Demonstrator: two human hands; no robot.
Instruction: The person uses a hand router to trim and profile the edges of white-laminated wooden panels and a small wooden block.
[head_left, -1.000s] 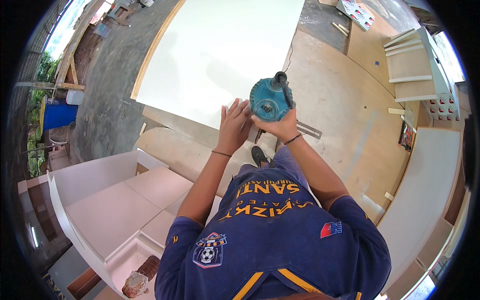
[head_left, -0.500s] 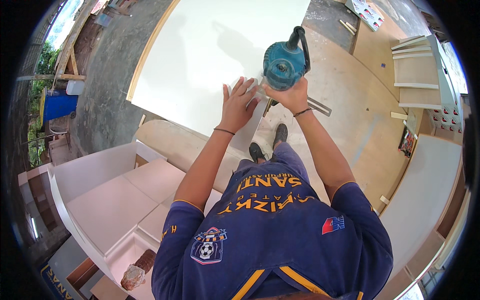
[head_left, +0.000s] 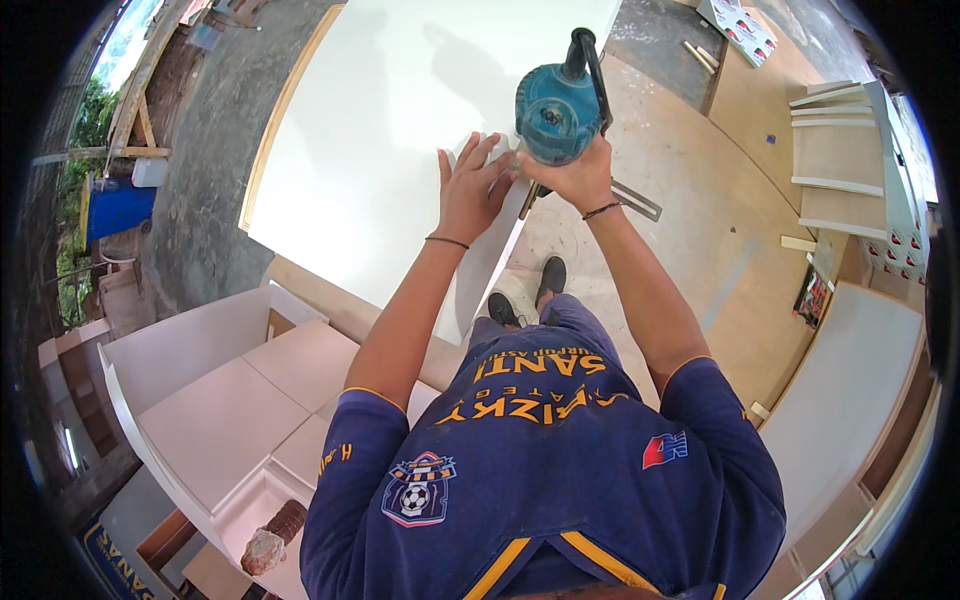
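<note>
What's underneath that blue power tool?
Around the blue tool, a slotted metal bar juts out beyond the right hand, and the white board shows to the left. The tool's body hides whatever lies directly beneath.

Daylight fills the workshop, and the broad, flat white board [head_left: 350, 150] shines brightest to me, washing out in places. A soft grey shadow spreads over it, left of the rounded teal power tool [head_left: 558, 120]. At the upper left, the opening [head_left: 130, 50] above the leafy green foliage [head_left: 88, 125] glares bluish-white. In the head view, the navy-blue cloth shirt [head_left: 540, 470] looks fairly crisp, while the long pale-topped panel [head_left: 830, 380] at right bows toward a black, curved rim where detail softens.
</note>
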